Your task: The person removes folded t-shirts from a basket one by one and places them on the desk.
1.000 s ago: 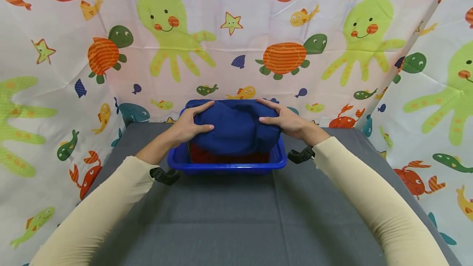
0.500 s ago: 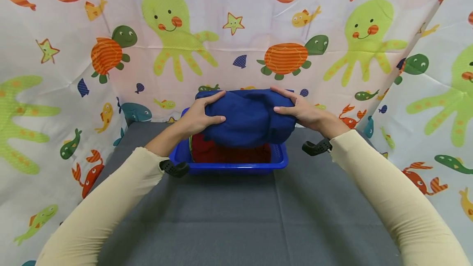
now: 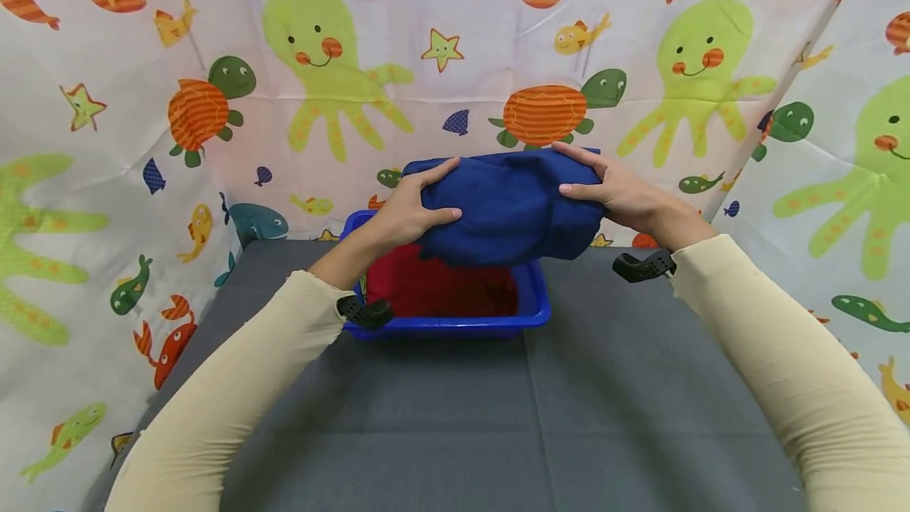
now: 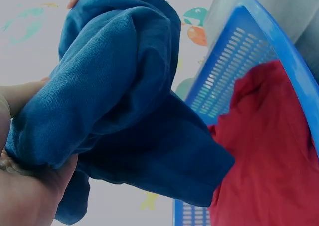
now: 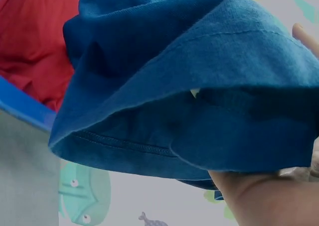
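Observation:
A navy blue shirt (image 3: 508, 212), loosely folded into a bundle with a stitched hem (image 5: 124, 145) showing in the right wrist view, hangs over the back right part of a blue plastic basket (image 3: 455, 324). My left hand (image 3: 411, 210) grips its left end, thumb on the near side. Its right end is held by my right hand (image 3: 629, 194), with the thumb in front and a finger along the top edge. Most other fingers are hidden behind the cloth. Red clothing (image 3: 441, 287) lies inside the basket under the raised bundle.
The basket stands on a table with a dark grey cloth (image 3: 426, 417). Behind and at both sides hangs a white curtain (image 3: 398, 6) printed with sea animals. Black straps (image 3: 643, 265) circle the wrists over cream sleeves.
Both hands have lifted the blue shirt up and to the right, from over the basket's middle toward its back right. More of the red clothing now shows.

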Available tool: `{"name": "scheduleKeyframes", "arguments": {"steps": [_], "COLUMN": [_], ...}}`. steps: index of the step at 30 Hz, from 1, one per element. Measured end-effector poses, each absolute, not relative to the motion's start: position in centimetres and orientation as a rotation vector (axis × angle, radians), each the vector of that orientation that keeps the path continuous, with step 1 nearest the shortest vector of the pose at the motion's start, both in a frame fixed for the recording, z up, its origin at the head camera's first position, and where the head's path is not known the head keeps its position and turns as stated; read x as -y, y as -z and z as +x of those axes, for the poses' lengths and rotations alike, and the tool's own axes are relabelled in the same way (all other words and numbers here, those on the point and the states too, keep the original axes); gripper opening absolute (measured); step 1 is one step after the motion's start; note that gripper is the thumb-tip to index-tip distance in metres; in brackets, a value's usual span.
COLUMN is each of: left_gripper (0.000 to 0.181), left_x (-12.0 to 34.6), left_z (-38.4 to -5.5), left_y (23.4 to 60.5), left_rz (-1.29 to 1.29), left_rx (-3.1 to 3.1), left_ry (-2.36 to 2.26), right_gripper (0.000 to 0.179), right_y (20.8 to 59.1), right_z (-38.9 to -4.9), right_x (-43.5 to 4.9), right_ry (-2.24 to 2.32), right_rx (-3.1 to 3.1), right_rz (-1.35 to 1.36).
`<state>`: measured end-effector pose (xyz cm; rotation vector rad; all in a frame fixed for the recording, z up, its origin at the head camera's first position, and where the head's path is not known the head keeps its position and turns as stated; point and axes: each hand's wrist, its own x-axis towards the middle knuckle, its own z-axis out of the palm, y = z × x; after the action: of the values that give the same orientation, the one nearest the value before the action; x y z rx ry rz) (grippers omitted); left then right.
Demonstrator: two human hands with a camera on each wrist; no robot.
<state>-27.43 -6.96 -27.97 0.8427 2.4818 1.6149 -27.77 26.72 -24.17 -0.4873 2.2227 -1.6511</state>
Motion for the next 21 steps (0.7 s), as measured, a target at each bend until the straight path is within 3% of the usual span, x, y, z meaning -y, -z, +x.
{"name": "scheduleKeyframes", "arguments": {"steps": [21], "left_gripper": [0.076], "left_x": [0.6], "left_z": [-28.6], "left_y": [26.6], "left_rz": [0.980], "left_rx": [-2.456], "left_ry": [-1.655], "right_gripper": [0.065], "right_y": [21.2], "right_z": [-26.9], "right_x": [-33.2], "right_ry": [1.599], "right_rx": [-2.320], "right_rz": [-0.404]}}
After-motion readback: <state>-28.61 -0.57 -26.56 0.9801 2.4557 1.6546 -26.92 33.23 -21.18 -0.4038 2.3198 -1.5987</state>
